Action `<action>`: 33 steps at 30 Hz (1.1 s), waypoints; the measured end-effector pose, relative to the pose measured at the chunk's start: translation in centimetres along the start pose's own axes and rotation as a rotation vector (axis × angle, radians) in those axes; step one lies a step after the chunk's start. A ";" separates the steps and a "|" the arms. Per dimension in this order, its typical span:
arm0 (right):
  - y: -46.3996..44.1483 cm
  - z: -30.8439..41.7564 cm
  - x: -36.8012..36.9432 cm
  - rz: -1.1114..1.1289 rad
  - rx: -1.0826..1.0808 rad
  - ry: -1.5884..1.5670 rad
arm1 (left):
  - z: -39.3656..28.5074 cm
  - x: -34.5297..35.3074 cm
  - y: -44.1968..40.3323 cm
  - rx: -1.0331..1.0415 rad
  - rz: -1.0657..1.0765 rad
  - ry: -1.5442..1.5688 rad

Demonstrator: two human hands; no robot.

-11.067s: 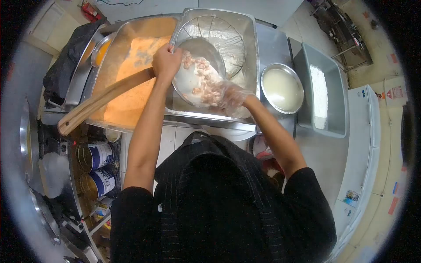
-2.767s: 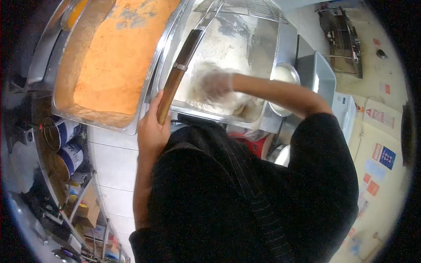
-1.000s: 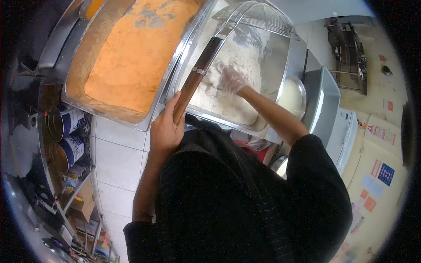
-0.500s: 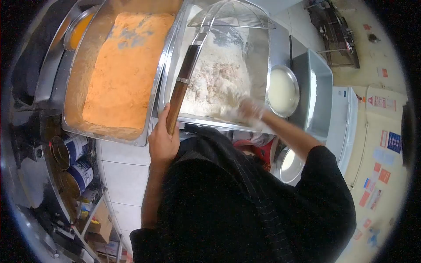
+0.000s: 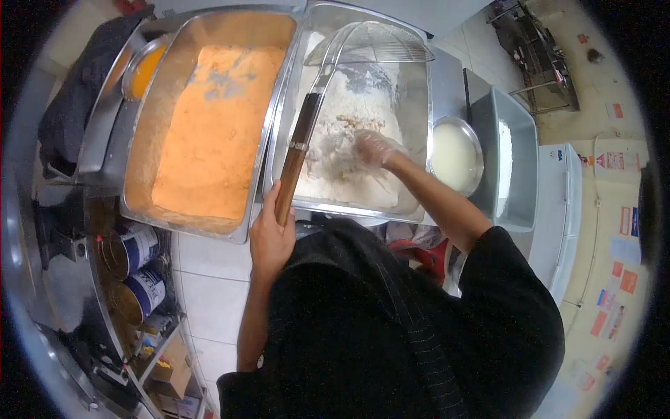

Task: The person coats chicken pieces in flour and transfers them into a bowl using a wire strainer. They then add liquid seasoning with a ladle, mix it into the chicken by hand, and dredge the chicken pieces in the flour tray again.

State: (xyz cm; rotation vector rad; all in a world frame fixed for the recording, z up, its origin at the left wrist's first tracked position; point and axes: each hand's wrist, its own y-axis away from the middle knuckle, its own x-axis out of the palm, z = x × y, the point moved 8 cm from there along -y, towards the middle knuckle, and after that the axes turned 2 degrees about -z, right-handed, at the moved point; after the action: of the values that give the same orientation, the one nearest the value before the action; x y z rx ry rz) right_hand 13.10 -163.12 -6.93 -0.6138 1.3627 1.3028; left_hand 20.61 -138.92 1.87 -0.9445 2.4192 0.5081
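Observation:
My left hand [image 5: 272, 237] is closed around the wooden handle of a large wire skimmer [image 5: 296, 157]. Its mesh basket rests across the far part of a deep metal tray [image 5: 363, 207] of white flour [image 5: 373, 105]. In a clear plastic glove, my right hand [image 5: 377, 148] is down at the flour, beside some floury, brownish clumps [image 5: 335, 150]. Its fingers are blurred and partly hidden, so I cannot make out whether they grip anything. Left of this tray, a second metal tray [image 5: 139, 167] contains orange powder [image 5: 209, 140].
On the right are a metal bowl of pale liquid [image 5: 453, 157] and a grey plastic tub [image 5: 520, 188]. A bowl of orange liquid [image 5: 144, 73] sits at the far left. Large cans [image 5: 143, 293] stand low on the left, near a shelf with boxes [image 5: 171, 373].
My right hand has moved from the near right corner of the flour tray further into the flour. My left hand still grips the skimmer handle. The whole view has shifted slightly.

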 end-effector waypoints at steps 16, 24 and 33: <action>-6.7 -8.8 6.5 -0.359 0.346 -0.274 | 2.0 1.2 0.1 0.083 -0.116 -0.014; -11.2 -27.3 3.9 -0.744 1.068 -0.237 | 2.3 1.6 0.0 0.033 -0.178 -0.136; -23.8 -19.6 2.5 -0.652 0.478 -0.219 | 10.6 3.6 1.5 -0.475 -0.131 0.560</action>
State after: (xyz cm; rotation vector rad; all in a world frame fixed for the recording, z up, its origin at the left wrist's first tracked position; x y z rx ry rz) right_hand 27.12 -186.50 -21.49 -0.5009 1.1019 0.4787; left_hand 20.54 -134.49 -8.51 -1.6145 2.7448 0.8918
